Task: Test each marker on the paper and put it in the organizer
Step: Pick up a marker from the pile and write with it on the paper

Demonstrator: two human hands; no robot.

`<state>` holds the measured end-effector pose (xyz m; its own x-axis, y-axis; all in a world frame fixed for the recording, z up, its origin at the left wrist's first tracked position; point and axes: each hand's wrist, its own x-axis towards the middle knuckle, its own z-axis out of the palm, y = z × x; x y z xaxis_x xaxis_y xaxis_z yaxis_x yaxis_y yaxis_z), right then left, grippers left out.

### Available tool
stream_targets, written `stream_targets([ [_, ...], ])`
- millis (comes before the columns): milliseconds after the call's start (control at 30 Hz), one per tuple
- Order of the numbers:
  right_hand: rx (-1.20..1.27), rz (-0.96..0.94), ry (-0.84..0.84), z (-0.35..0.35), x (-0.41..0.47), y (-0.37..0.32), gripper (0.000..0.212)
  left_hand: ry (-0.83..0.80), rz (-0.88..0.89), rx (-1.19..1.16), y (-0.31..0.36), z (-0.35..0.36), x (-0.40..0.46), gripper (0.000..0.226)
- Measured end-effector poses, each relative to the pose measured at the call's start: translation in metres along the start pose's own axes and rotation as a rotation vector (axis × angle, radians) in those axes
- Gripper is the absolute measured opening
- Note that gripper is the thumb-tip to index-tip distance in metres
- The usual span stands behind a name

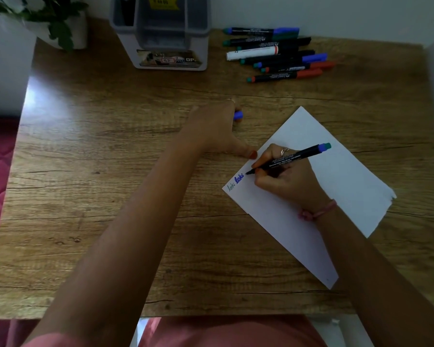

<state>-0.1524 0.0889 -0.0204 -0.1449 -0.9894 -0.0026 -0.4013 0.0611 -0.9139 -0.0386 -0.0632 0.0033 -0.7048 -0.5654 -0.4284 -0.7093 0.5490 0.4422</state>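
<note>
Item 1: blue marker (290, 160), black barrel, uncapped, gripped in my right hand (283, 180) with fingers curled round it. White print runs along the barrel; I read "MULTIMARK" and not the rest. The tip touches the paper.

Item 2: white paper (341, 181), lying askew under the right hand. At its corner just left of the marker tip I read "loki" twice: once in thin teal-green line, once in thick blue.

Item 3: blue cap (238, 115), at the fingers of my left hand (218, 128), which rests on the wooden desk (98, 171) just beyond and left of the right hand, thumb stretched toward the paper's edge. The other fingers are hidden behind the hand, so I cannot tell whether they grip the cap.

Item 4: pile of markers (277, 55), well beyond the right hand; blue, green, red and black caps, one white barrel. Several read "FABER-CASTELL".

Item 5: grey organizer (166, 33), well beyond the left hand. A yellow price sticker and a front label showing "OP" are only partly legible.
</note>
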Motion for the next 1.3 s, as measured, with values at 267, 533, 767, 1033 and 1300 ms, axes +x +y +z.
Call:
stream_targets([
  [267, 0.009, 0.005, 0.052, 0.0028, 0.0017, 0.0007, 0.009, -0.009, 0.002, -0.004, 0.0006, -0.0005, -0.0004, 0.096],
  [533, 0.025, 0.024, 0.055, 0.002, -0.0004, 0.0036, 0.013, -0.007, -0.003, -0.01, 0.0013, -0.0007, 0.0002, 0.098],
  [767, 0.01, 0.027, 0.072, 0.0017, -0.0005, 0.0046, 0.018, -0.002, -0.003, -0.012, 0.0011, 0.0004, 0.0004, 0.096],
  [1033, 0.02, 0.02, 0.095, 0.002, 0.0005, 0.0052, 0.014, -0.008, -0.01, -0.02, 0.0007, 0.0001, 0.0007, 0.099],
  [1300, 0.02, 0.004, 0.1, 0.0016, 0.0006, 0.0027, 0.015, -0.01, -0.011, -0.01, 0.0011, 0.0002, 0.0007, 0.097],
])
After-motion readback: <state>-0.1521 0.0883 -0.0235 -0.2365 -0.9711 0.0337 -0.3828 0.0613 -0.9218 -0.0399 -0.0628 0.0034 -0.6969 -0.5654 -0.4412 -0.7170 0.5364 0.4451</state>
